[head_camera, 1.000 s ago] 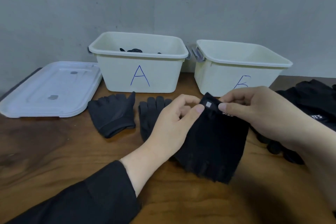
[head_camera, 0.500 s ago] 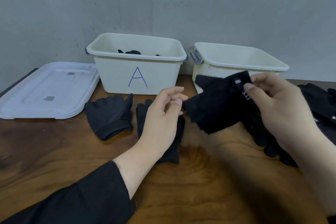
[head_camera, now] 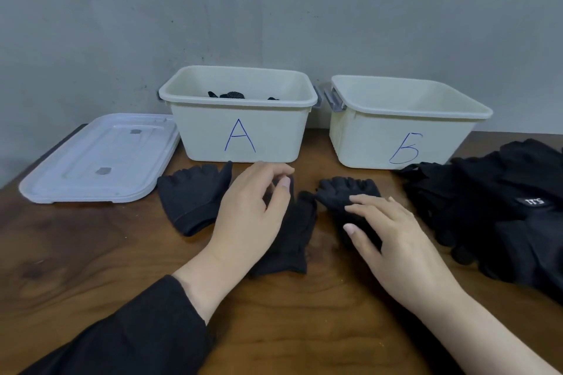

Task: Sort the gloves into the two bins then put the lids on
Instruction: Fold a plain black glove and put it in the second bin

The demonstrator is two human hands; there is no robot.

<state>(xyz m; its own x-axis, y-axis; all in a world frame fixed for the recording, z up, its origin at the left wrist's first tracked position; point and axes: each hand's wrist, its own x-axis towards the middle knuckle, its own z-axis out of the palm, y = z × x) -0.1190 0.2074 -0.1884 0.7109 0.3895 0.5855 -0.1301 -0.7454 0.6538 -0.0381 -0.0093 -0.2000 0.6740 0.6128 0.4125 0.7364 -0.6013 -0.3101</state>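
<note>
Fingers of your right hand (head_camera: 393, 240) lie nearly straight, resting on a fingerless glove (head_camera: 344, 195) before bin B (head_camera: 402, 128). Your left hand (head_camera: 253, 216), loosely curled, holds nothing above a black glove (head_camera: 292, 237) before bin A (head_camera: 240, 128).

The single head view looked forward and down from above the near edge of the table (head_camera: 91, 253), close over it. It faced bin A (head_camera: 240, 137), which stood centre frame against the wall (head_camera: 274, 9) behind.

black gloves (head_camera: 195, 198) flat before bins (head_camera: 240, 134)
</note>
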